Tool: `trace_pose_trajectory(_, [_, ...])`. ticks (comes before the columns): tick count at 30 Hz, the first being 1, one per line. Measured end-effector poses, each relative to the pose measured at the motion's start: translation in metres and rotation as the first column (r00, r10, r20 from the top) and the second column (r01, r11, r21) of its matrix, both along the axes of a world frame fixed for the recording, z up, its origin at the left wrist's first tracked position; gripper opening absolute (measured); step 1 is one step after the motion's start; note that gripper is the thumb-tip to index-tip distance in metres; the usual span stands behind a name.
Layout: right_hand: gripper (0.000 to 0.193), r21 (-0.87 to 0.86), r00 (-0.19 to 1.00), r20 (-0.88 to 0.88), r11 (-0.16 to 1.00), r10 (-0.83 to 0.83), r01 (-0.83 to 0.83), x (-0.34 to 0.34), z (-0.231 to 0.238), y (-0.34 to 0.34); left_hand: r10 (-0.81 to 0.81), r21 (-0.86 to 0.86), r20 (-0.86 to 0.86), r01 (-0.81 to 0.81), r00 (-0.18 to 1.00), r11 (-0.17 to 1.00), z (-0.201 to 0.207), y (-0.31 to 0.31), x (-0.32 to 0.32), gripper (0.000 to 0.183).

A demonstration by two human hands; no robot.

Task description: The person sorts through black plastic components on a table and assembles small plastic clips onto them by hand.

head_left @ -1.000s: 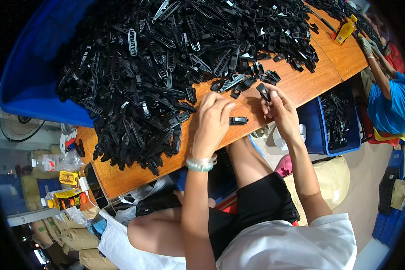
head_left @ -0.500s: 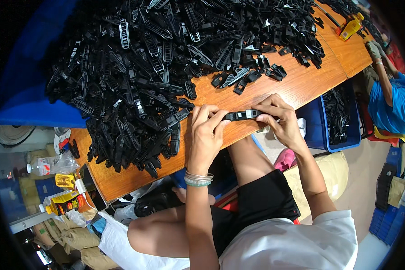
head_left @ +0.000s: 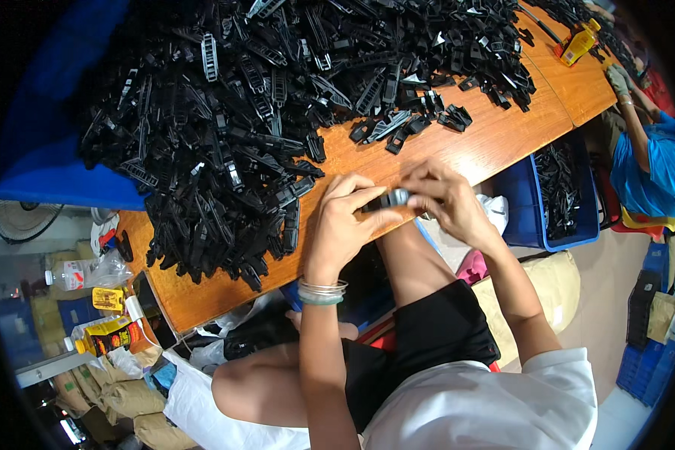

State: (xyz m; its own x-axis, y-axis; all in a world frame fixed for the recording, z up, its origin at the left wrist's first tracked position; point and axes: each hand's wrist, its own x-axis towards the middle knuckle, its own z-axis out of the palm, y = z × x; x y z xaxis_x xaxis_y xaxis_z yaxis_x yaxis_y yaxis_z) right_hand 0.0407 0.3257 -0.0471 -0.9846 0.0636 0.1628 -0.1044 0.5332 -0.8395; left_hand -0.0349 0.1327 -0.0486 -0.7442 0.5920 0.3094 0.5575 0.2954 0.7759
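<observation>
A small black plastic clip-like part (head_left: pixel 386 200), with a lighter grey patch, is held over the table's near edge. It is blurred, so its detail cannot be made out. My left hand (head_left: pixel 343 217) pinches its left end between thumb and fingers. At its other end my right hand (head_left: pixel 450 201) closes thumb and fingertips around the tip, smeared by motion. A big heap of similar black plastic parts (head_left: pixel 225 142) covers the table beyond and to the left of my hands. Several loose ones (head_left: pixel 397 129) lie at the heap's near right edge.
The wooden table (head_left: pixel 495 146) runs to the far right, where a yellow bottle (head_left: pixel 577 43) stands. Below its edge is a blue bin (head_left: pixel 532 202) of black parts. A co-worker in a blue shirt (head_left: pixel 649 165) sits at far right. Bottles (head_left: pixel 105 336) stand at lower left.
The part has turned between my hands and blurred. My right hand has shifted slightly left, closer to my left hand, whose fingers have opened out a little around the part.
</observation>
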Motion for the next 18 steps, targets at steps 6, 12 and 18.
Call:
trace_pose_trajectory(6, [0.023, -0.008, 0.944, -0.16, 0.956, 0.289, -0.294, 0.01, 0.009, -0.02, 0.305, 0.128, -0.146, -0.288, 0.941, 0.949, 0.007, 0.037, -0.033, 0.028])
trace_pose_trajectory(12, [0.031, 0.389, 0.848, -0.497, 0.826, -0.185, 0.408, -0.055, -0.005, 0.023, 0.325, 0.012, -0.214, -0.33, 0.921, 0.944, -0.002, 0.065, -0.053, 0.021])
trace_pose_trajectory(18, [0.039, 0.376, 0.917, -0.398, 0.913, 0.004, 0.159, -0.043, -0.015, 0.03, 0.314, -0.012, -0.255, -0.327, 0.915, 0.945, -0.004, 0.039, -0.024, 0.016])
